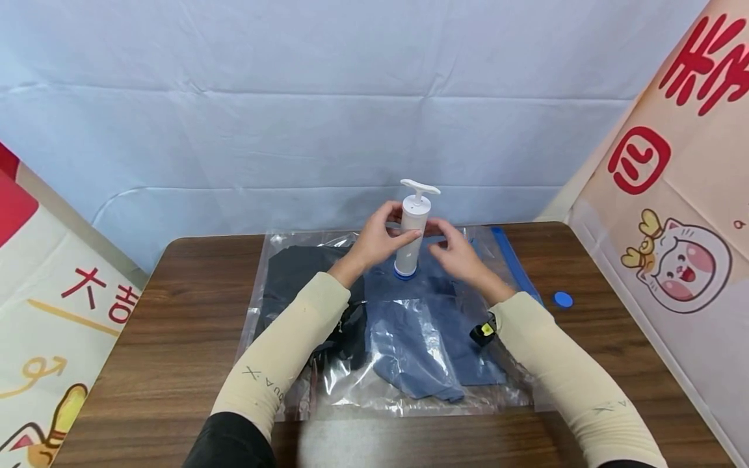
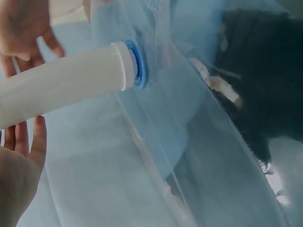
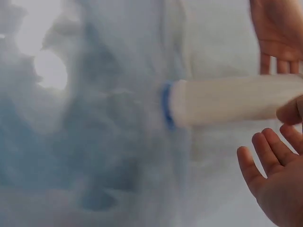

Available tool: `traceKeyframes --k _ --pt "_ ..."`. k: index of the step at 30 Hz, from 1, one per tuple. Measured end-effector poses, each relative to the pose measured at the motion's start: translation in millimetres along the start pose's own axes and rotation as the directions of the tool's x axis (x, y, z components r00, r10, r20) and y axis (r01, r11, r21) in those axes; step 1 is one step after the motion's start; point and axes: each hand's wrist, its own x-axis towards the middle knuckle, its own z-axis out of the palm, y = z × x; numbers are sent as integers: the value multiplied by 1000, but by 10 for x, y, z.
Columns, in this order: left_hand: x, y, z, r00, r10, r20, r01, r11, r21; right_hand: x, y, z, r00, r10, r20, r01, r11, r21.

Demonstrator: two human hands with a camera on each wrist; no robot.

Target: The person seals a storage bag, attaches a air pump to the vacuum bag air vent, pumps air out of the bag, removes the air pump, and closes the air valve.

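Note:
A white hand pump (image 1: 412,244) with a T-shaped handle stands upright, its base on the blue valve ring (image 2: 137,64) of a clear plastic storage bag (image 1: 351,403). The left hand (image 1: 377,237) holds the barrel, thumb across the front and fingers behind. Close beside the barrel on the other side is the right hand (image 1: 456,257), its fingers loosely spread, as the right wrist view also shows. Inside the bag lie folded blue fabric (image 1: 404,331) and black fabric (image 1: 292,279).
A round blue cap (image 1: 563,299) lies on the wooden table (image 1: 152,351), right of the bag. Along the bag's right side runs a blue strip (image 1: 515,260). A pale cloth backdrop (image 1: 292,130) hangs behind the table, with printed sheets (image 1: 673,214) at both sides.

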Motion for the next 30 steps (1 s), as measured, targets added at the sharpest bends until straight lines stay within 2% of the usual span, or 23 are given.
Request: traceKeyframes --k 5,7,10,13,17,20,23,26,30 --pt "1 -4 3 1000 0 3 0 1000 3 67 -244 -260 990 -46 -132 50 998 27" --pt "4 -5 3 1000 -2 3 2 1000 8 96 -378 -365 984 -76 -162 81 996 21" --pt "9 -5 3 1000 -1 3 1 1000 15 150 -583 -495 978 -130 -165 129 992 -15" --pt "7 -5 3 1000 1 6 -1 1000 18 213 -760 -575 979 -163 -123 151 984 -98" --pt "2 -11 6 1000 2 19 -2 1000 18 294 -967 -614 986 -164 -27 153 960 -234" --pt "4 -17 9 1000 5 19 -5 1000 13 359 -1107 -605 988 -148 51 156 927 -341" --pt "7 -22 17 1000 10 15 -10 1000 8 417 -1207 -578 983 -142 114 178 880 -440" --pt "3 -32 32 1000 2 28 -2 1000 10 451 -1256 -550 980 -141 141 193 844 -501" --pt "-13 -46 63 996 -33 81 30 999 34 455 -1285 -527 982 -126 139 181 827 -531"
